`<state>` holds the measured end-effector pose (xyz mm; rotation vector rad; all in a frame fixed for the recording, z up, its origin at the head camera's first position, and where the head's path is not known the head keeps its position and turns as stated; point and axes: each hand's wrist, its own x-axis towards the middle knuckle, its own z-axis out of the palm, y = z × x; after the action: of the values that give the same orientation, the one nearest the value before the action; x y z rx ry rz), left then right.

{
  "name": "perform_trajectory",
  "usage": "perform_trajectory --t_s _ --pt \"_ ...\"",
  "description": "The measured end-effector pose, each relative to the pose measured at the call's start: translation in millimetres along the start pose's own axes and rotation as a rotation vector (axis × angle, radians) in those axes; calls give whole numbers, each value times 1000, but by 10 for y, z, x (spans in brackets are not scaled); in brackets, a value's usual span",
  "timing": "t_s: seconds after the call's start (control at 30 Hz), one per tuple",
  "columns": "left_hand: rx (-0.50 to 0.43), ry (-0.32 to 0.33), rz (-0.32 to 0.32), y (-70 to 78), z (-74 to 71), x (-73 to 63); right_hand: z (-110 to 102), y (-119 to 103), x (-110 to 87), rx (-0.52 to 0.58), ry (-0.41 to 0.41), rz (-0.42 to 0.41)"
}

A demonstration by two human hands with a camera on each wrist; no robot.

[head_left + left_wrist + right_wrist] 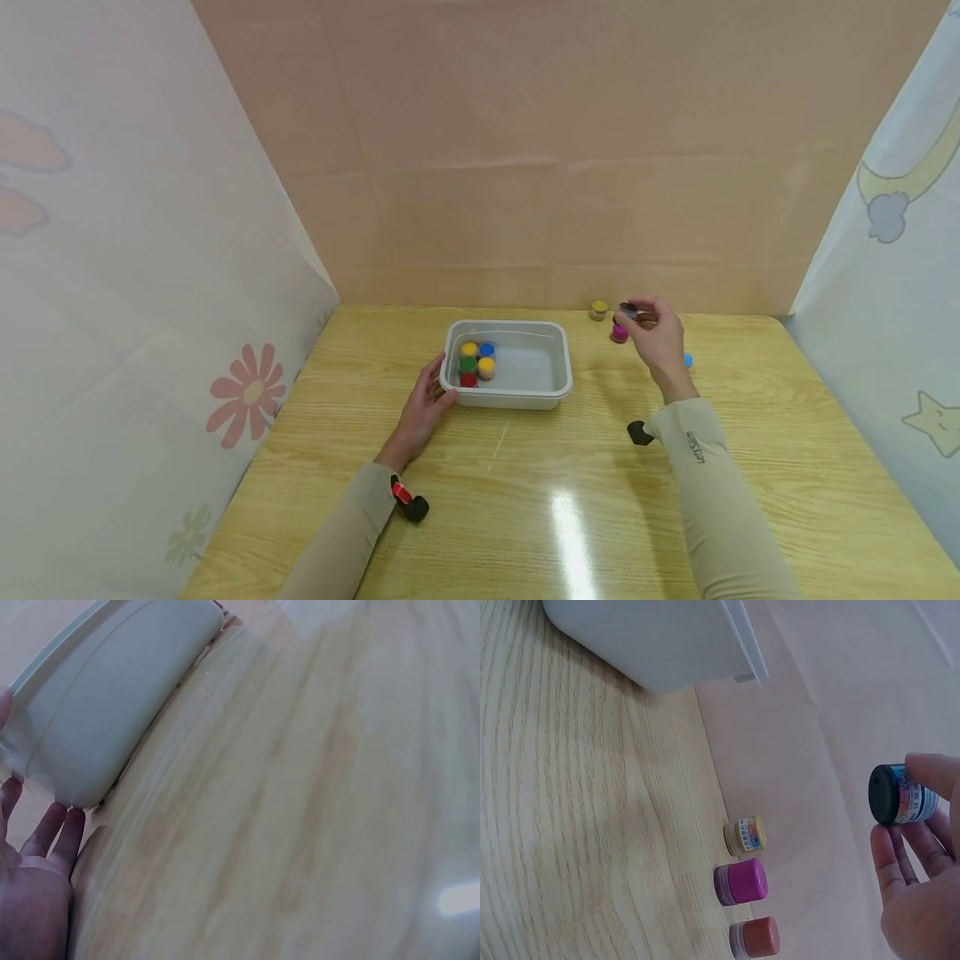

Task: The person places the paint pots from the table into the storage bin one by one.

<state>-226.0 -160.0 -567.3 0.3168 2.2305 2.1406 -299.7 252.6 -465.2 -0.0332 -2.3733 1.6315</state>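
My left hand [422, 414] rests against the left end of a pale grey plastic box [525, 401], its thumb at the front corner. In the left wrist view, the fingertips [73, 817] touch the box's lower corner. My right hand [660, 340] pinches a small paint jar with a black lid [885, 796] between thumb and fingers, tipped on its side and raised above the table. Close below it are a magenta-lidded jar [618, 334] and a yellow-lidded jar [597, 311]. The right wrist view also shows a reddish-brown-lidded jar [759, 937], which the hand mostly hides in the head view.
Inside the box, several jars, including a green-lidded jar [468, 365] and a dark red-lidded jar [468, 381], are grouped at the left. A light-blue-lidded jar [687, 360] shows beside the right wrist. A brown backdrop [525, 167] stands behind the wooden table [510, 500].
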Motion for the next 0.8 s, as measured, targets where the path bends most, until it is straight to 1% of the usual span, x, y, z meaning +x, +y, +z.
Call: perform_trajectory --t_s 0.17,0.33,0.43,0.57,0.8 --pt "5 2 0 10 4 -1 3 16 -1 -19 -22 21" --pt "10 0 2 7 -1 -3 22 18 0 -18 -35 16" --pt "4 0 -1 2 -5 -4 55 -17 -14 33 -58 17" --pt "-2 11 -8 -1 -10 -8 154 -97 -32 85 -98 8" --pt "-13 1 -1 3 3 -8 395 -221 -63 12 -147 -43"
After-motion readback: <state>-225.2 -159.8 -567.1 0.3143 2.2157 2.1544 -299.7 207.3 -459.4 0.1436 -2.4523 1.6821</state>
